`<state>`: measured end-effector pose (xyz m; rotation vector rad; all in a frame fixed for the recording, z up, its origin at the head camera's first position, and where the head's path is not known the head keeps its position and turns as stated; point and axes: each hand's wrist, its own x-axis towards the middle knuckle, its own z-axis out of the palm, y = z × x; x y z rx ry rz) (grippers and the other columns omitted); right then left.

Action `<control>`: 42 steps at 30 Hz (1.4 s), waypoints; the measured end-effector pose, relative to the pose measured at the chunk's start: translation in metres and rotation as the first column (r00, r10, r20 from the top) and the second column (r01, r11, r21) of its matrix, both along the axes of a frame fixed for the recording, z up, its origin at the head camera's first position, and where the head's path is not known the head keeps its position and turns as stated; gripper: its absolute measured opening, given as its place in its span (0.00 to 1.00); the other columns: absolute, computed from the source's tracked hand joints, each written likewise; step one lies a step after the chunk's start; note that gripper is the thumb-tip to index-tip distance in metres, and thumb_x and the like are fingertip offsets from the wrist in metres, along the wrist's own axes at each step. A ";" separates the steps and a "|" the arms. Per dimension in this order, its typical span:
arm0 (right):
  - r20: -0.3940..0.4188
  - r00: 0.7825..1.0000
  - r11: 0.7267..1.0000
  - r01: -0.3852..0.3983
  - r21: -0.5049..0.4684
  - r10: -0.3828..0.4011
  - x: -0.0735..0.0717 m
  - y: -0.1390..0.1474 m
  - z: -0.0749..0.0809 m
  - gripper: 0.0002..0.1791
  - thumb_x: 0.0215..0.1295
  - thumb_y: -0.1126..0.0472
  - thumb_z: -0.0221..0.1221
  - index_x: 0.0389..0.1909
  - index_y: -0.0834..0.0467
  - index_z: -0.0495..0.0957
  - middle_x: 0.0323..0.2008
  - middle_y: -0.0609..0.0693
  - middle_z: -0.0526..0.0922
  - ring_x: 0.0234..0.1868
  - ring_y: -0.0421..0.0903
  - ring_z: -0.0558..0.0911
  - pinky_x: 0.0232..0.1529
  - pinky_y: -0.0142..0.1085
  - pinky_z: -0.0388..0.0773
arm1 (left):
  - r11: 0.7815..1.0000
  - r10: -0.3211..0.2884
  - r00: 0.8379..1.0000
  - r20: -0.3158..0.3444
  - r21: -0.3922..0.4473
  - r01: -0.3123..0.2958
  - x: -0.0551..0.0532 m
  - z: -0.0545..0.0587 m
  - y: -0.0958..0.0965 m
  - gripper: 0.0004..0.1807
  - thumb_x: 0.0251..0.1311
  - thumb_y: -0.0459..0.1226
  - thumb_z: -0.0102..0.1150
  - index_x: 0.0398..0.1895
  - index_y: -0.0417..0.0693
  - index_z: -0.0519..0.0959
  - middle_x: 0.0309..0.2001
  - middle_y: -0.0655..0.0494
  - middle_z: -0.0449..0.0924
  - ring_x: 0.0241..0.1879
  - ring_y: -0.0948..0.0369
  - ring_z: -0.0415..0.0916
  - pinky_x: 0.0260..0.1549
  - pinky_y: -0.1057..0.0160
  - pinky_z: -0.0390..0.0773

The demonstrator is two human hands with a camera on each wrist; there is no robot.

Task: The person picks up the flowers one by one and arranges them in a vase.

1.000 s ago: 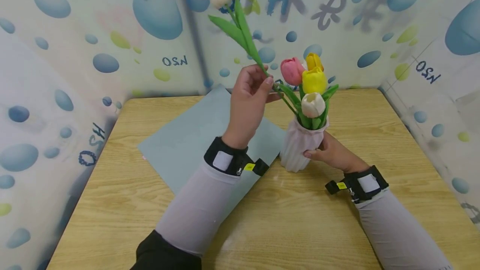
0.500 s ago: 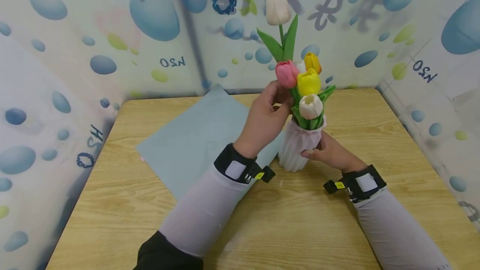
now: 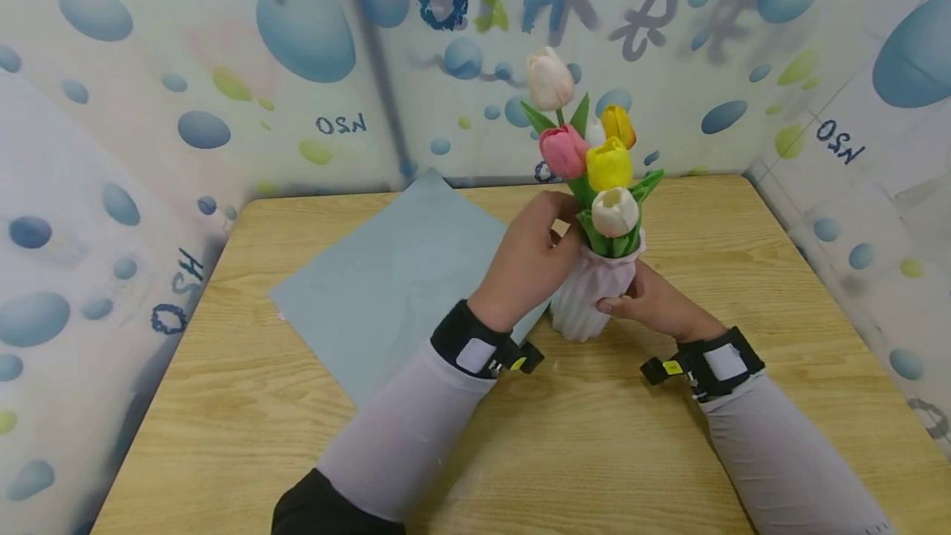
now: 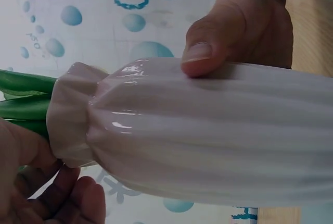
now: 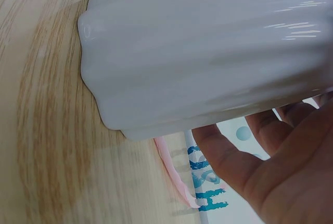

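Observation:
A pleated white vase (image 3: 581, 304) stands on the table, holding pink (image 3: 564, 151), yellow (image 3: 609, 165) and white tulips. The tallest white tulip (image 3: 551, 79) rises at the back left of the bunch. My left hand (image 3: 531, 258) pinches its stem beside the vase's gathered rim; the stem itself is hidden by the fingers. In the left wrist view the curled left fingers (image 4: 86, 198) lie against the rim, beside green leaves (image 4: 26, 104). Low on the vase's right side, my right hand (image 3: 661, 304) grips it, thumb in front; its other fingers (image 5: 223, 151) reach around the back.
A blue-grey sheet (image 3: 394, 279) lies on the wooden table (image 3: 223, 403), left of the vase and partly under the left forearm. Behind the vase a thin pink strip (image 5: 174, 174) shows in the right wrist view. A printed backdrop (image 3: 297, 106) rises behind the table.
The left hand brought the tall white tulip from the upper left over to the vase, then lowered it, so its bloom sits lower. The right hand has stayed on the vase.

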<state>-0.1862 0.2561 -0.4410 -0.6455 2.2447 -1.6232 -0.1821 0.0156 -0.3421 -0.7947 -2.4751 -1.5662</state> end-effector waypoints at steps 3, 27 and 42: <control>-0.003 1.000 1.000 0.000 0.004 0.001 0.000 0.000 0.000 0.43 0.66 0.65 0.64 0.77 0.60 0.53 0.69 0.57 0.69 0.63 0.37 0.74 0.62 0.24 0.71 | 1.000 0.018 1.000 -0.005 0.013 -0.018 0.000 -0.003 0.000 0.14 0.74 0.35 0.52 0.59 0.44 0.77 0.56 0.52 0.80 0.51 0.60 0.77 0.43 0.67 0.81; -0.001 1.000 0.999 0.013 0.039 -0.013 0.000 0.000 0.001 0.42 0.66 0.64 0.65 0.76 0.60 0.54 0.71 0.59 0.68 0.64 0.38 0.72 0.62 0.24 0.71 | 0.916 0.087 0.995 0.049 0.388 -0.099 -0.011 0.014 0.004 0.19 0.72 0.37 0.60 0.62 0.43 0.72 0.49 0.48 0.80 0.46 0.57 0.78 0.44 0.66 0.83; -0.010 1.000 1.000 -0.005 0.018 0.006 0.000 0.000 0.002 0.42 0.66 0.65 0.64 0.77 0.62 0.53 0.70 0.61 0.68 0.63 0.37 0.74 0.61 0.24 0.73 | 0.961 0.069 0.996 0.058 0.264 -0.082 -0.006 0.002 0.007 0.16 0.72 0.37 0.57 0.60 0.44 0.74 0.47 0.50 0.82 0.45 0.58 0.79 0.39 0.68 0.81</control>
